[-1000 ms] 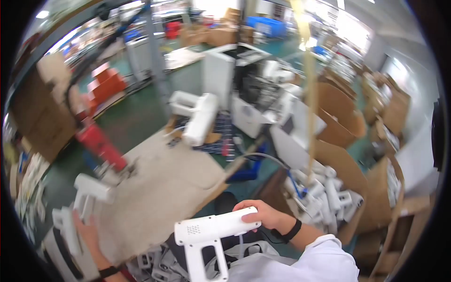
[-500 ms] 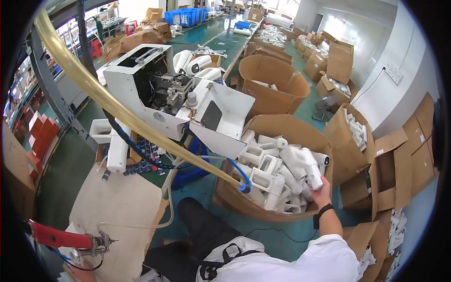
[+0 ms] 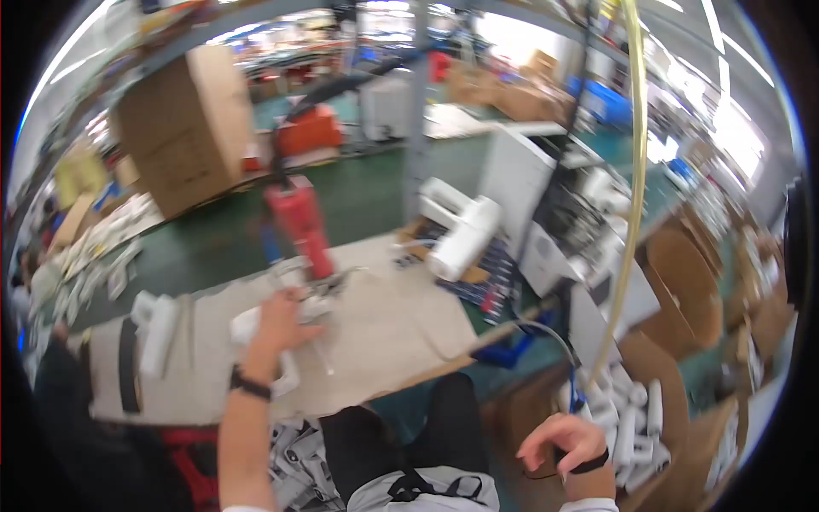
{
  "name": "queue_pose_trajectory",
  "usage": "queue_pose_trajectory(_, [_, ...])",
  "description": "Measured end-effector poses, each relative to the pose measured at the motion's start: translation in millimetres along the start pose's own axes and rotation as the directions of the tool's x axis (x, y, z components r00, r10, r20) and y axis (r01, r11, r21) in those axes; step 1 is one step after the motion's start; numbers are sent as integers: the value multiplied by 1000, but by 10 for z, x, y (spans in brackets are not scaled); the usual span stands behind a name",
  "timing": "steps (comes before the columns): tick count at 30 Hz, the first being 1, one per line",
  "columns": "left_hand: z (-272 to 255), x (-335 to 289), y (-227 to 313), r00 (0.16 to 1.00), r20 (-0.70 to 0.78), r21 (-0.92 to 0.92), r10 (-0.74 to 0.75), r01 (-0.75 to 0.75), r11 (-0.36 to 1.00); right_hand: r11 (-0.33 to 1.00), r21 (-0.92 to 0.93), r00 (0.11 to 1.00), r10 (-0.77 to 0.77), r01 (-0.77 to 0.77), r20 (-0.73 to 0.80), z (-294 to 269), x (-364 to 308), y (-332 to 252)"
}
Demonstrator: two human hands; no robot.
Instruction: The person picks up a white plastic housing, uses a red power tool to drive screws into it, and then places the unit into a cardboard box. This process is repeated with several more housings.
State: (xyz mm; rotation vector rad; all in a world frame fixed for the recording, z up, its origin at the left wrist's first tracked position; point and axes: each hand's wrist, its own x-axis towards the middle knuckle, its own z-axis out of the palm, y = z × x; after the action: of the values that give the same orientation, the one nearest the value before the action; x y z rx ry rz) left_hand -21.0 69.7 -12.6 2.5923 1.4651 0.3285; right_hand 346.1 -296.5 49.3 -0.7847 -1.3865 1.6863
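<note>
My left hand is over the cardboard-covered bench, its fingers around a white plastic housing with a handle; motion blur softens the grip. Just beyond the fingers stands a red tool with a metal head, its tip close to the housing. My right hand hangs low on the right with loosely curled, parted fingers and nothing in it. It is nearest to a large carton heaped with white housings. Another white housing lies on the bench's left end.
A white machine with exposed mechanism stands beyond the bench's right end. Beside it a white housing rests over dark small parts. A yellowish hose hangs down at right. More white parts lie below the bench edge.
The view has swung left toward the bench. My right hand has left the white housing it touched in the carton and is now empty. My left hand has come fully into view by the red tool.
</note>
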Motion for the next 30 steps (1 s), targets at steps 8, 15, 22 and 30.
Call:
queue_pose_trajectory(8, [103, -160, 13, 969, 154, 200, -195, 163, 966, 679, -692, 854, -489, 246, -177, 747, 1891, -322])
queue_pose_trajectory(15, [168, -461, 313, 990, 53, 83, -127, 122, 989, 412, -910, 199, -897, 51, -395, 449, 3719, -449])
queue_pose_trajectory(22, [97, -416, 319, 981, 129, -44, -144, 151, 988, 792, -409, 498, -606, 453, -620, 429, 3906, -440])
queue_pose_trajectory(30, [-100, -413, 376, 967, 188, -64, -170, 184, 981, 789, -422, 518, -612, 447, -597, 717, 3773, -577])
